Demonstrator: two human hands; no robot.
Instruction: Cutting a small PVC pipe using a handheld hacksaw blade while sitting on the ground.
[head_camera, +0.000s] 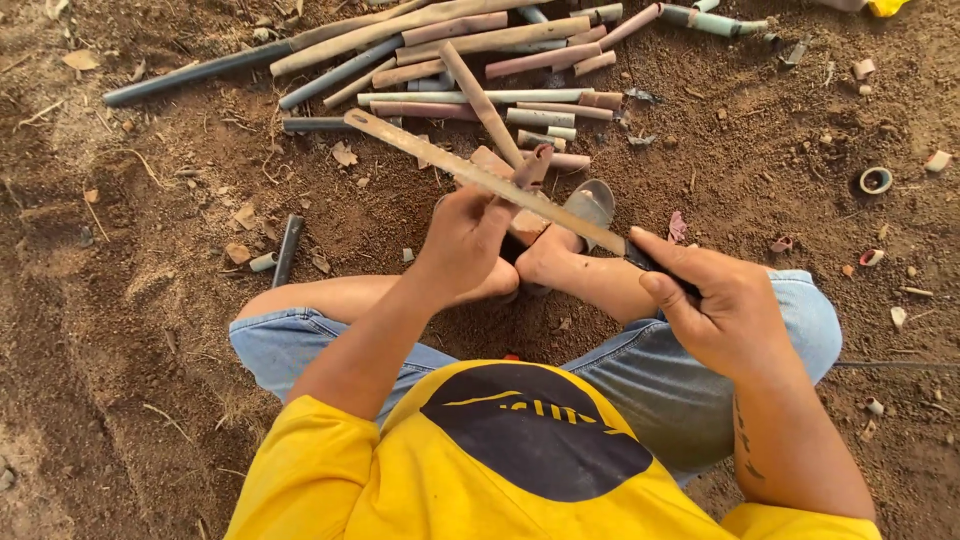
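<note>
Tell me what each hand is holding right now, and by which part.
Right hand has its grip on the dark handle end of a long saw blade. Left hand holds a short pipe piece near its lower end, under the blade.

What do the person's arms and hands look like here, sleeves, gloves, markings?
Both hands are bare: left hand and right hand have no gloves or rings visible. Yellow short sleeves end above the elbows. A dark tattoo marks the right forearm.

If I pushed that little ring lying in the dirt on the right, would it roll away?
Probably not far. The small ring lies flat on its side, so a push would likely just slide it. The soil looks loose and lumpy, which should stop it quickly. It looks like a thin pipe slice, so probably very light.
</note>
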